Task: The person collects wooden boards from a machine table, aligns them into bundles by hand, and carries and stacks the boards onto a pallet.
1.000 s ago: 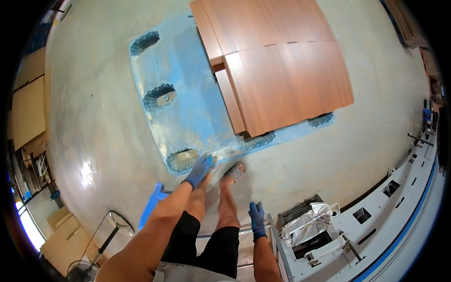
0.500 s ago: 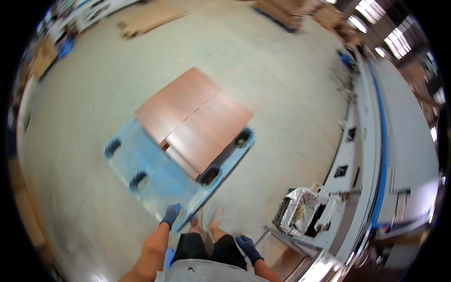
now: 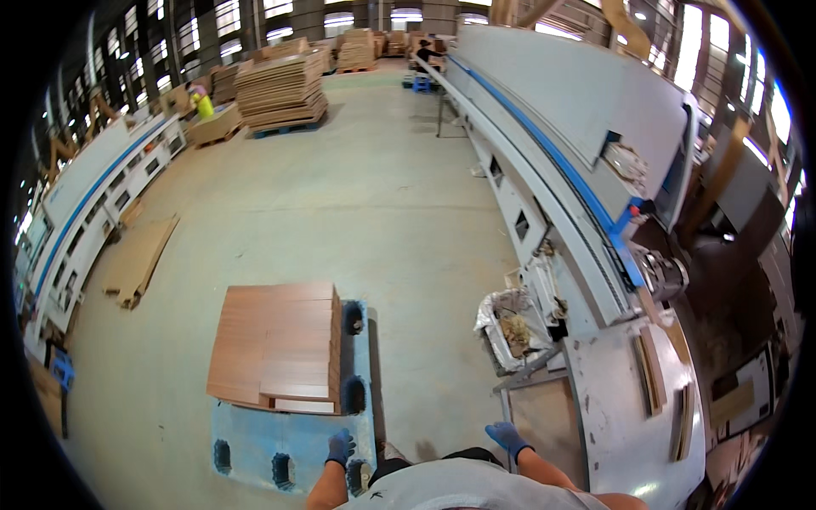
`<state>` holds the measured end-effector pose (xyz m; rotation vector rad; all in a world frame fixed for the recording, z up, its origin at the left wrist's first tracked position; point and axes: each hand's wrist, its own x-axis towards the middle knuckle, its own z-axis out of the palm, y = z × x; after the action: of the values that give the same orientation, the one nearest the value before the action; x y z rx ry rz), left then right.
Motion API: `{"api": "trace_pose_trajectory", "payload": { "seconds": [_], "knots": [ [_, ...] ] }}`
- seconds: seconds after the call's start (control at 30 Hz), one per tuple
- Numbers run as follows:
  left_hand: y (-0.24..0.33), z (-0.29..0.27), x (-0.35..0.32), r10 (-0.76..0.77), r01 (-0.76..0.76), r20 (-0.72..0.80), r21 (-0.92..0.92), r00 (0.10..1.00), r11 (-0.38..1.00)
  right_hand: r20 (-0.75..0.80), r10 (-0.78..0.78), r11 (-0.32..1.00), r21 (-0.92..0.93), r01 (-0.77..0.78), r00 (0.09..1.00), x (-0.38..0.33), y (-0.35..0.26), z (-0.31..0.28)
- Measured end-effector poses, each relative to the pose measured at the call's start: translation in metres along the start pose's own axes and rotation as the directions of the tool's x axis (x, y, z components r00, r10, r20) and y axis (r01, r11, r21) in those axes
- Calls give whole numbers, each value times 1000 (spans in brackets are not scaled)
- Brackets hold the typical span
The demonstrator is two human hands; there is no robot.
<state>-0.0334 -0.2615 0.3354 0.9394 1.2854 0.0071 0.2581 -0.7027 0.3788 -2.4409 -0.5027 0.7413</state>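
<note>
Both gloved hands, left hand and right hand, hang empty with fingers loosely curled near the blue pallet, where stacked brown boards look stiff, heavy, best gripped by opposite edges.

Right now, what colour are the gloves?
Blue on both the left hand and right hand, clearest in the head view.

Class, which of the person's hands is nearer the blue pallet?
Left. The left hand hangs over the blue pallet at its near corner; the right hand is off to its right, by the machine.
</note>
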Motion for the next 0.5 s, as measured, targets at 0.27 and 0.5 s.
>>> {"api": "trace_pose_trajectory", "payload": {
  "seconds": [0.27,0.5],
  "knots": [
    [-72,111,-54,-64,79,185,-77,981,994,-335,3,985,162,54,942,-49,76,-57],
    [-137,130,-127,647,-631,574,755,502,-180,-607,156,911,393,124,779,-86,83,-145]
  ]
}}
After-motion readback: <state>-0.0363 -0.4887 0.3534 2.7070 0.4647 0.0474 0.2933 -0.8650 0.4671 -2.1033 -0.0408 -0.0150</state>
